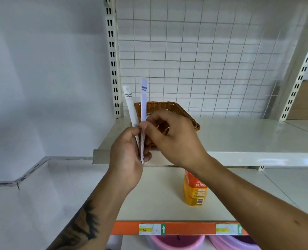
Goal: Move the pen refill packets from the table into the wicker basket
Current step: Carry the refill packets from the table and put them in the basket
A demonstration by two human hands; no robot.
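White shelving backs two pen refill packets (133, 112) held upright before the wicker basket (176, 110). Left hand (127, 156) grips their lower ends; right hand (169, 134) pinches one. Best to separate it cleanly, then lower it into the basket on the shelf (248, 138).

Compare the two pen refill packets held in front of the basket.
The left packet is plain white with dark print near its top; the right packet looks pale bluish-violet with blue print. The left packet tilts left, while the right packet stands nearly upright and reaches higher. Both are long, narrow, and held in the left hand; the right hand pinches the right one.
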